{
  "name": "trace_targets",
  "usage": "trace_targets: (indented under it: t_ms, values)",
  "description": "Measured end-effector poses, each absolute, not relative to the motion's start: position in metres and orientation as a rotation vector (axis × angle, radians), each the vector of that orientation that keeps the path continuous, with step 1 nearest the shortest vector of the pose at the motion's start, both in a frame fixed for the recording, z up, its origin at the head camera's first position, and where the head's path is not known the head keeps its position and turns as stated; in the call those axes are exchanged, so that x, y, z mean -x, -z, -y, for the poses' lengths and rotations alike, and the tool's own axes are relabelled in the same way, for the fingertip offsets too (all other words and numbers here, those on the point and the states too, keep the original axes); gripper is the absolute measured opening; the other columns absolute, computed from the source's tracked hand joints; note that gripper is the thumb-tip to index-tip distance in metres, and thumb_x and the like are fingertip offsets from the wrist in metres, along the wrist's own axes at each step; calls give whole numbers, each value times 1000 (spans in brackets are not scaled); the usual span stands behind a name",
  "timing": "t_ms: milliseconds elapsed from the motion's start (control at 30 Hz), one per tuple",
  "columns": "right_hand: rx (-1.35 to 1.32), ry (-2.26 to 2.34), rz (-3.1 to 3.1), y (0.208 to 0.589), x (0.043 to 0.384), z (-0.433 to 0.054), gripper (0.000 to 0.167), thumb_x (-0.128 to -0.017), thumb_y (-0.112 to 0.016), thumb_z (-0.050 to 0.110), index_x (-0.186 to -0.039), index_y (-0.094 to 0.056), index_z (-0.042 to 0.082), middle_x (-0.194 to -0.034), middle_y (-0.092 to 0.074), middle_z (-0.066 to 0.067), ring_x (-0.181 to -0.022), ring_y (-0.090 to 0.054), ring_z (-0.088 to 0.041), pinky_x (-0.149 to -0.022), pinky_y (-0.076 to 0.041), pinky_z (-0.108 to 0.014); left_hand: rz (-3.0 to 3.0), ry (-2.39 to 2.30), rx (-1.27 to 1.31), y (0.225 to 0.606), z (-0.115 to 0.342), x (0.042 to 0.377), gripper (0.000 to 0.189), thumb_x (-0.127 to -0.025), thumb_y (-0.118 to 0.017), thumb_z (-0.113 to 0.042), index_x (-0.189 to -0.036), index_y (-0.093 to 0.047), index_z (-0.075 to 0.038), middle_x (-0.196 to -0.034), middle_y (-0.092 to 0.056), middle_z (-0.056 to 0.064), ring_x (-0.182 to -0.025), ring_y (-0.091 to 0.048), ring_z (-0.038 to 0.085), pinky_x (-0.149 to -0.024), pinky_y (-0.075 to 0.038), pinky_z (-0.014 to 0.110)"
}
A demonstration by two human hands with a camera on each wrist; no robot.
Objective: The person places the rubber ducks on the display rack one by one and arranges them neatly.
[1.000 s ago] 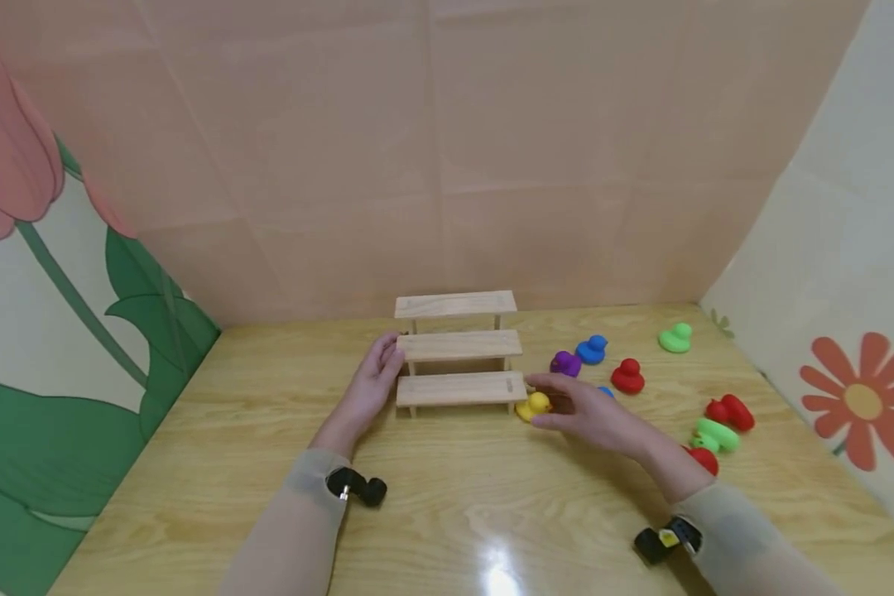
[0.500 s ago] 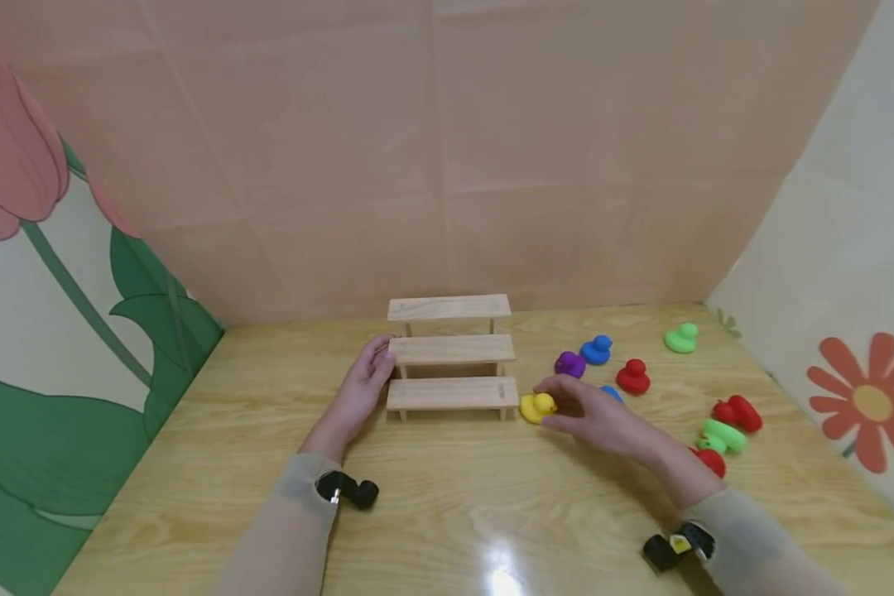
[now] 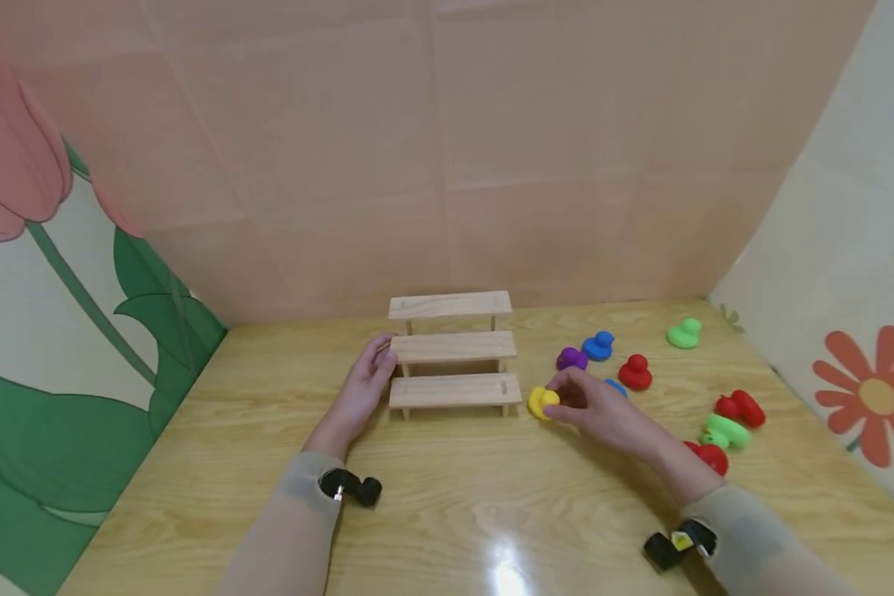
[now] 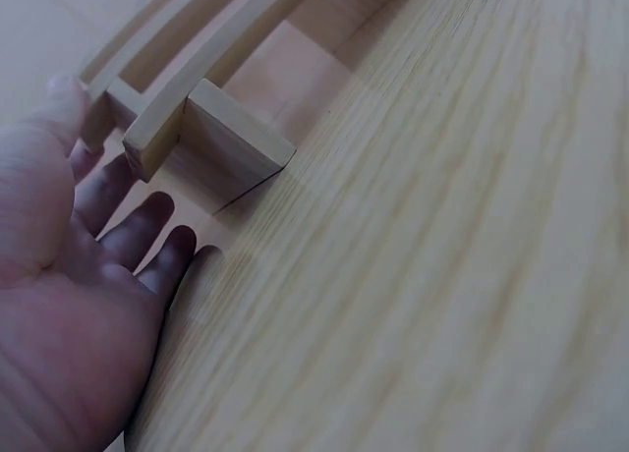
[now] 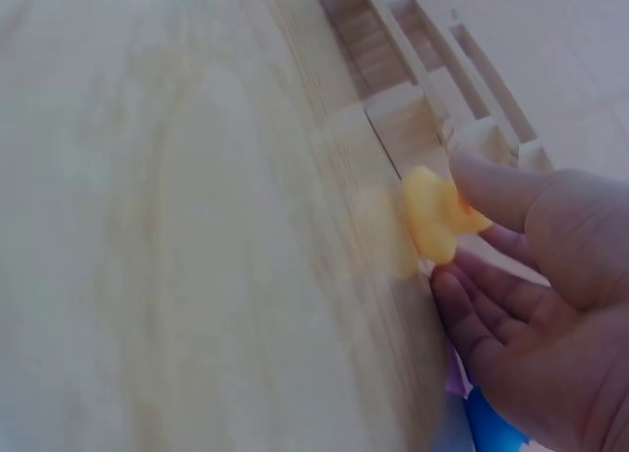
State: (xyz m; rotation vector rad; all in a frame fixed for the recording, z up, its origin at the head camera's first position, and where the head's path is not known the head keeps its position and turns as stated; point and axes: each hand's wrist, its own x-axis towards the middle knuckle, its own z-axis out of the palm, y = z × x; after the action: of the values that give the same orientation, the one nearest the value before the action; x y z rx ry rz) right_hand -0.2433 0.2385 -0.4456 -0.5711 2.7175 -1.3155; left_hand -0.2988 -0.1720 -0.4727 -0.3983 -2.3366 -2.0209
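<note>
A small wooden three-step shelf stands on the table. At its left end is my left hand, with the thumb against the end of the middle step and the index finger under it. The other fingers hang loosely below in the left wrist view. To the right of the lowest step, my right hand pinches a yellow toy duck between thumb and fingers. The right wrist view shows the duck near the shelf's end, partly covered by the thumb.
Behind the right hand are purple and blue ducks, with another blue one partly hidden. A red duck and a green duck stand farther right. More red and green ducks cluster near the right wall.
The shelf has shifted slightly left, with my left hand beside it. My right hand has come away from the shelf and closed on the yellow duck, which has turned and moved a little right.
</note>
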Motion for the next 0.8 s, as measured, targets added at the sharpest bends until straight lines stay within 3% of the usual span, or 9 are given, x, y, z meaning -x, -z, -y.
trace_targets:
  t_ms: [100,300,433,800]
  values:
    - [533,1299,-2741,447,245,-239,43,-100,-86,28,-131,-64,5,-123,-73,-6,-113,-69,-25,-94,-57,-25,2339,2022,404,472,172,299,60,-118,-53,-39,-169,-38,-11,-170,-44,21,-158,-41,35,-131,-30,50]
    - [617,1215,-2742,450,246,-243,66,-99,-88,30,-154,-60,7,-135,-72,-4,-119,-66,-25,-103,-56,-40,2335,2031,411,473,173,300,62,-119,-53,-38,-170,-36,-8,-171,-42,23,-159,-39,36,-131,-30,52]
    - [639,1191,-2740,450,246,-243,64,-101,-85,30,-155,-61,7,-139,-72,-4,-121,-68,-24,-105,-56,-42,2334,2029,405,473,173,300,61,-119,-52,-38,-170,-36,-8,-171,-43,22,-159,-40,34,-131,-30,50]
    - [612,1169,-2715,448,245,-243,64,-98,-88,33,-152,-64,7,-129,-74,-2,-115,-67,-21,-100,-57,-34,2300,2085,430,472,172,301,56,-119,-56,-29,-167,-40,-6,-168,-47,22,-155,-45,35,-130,-34,49]
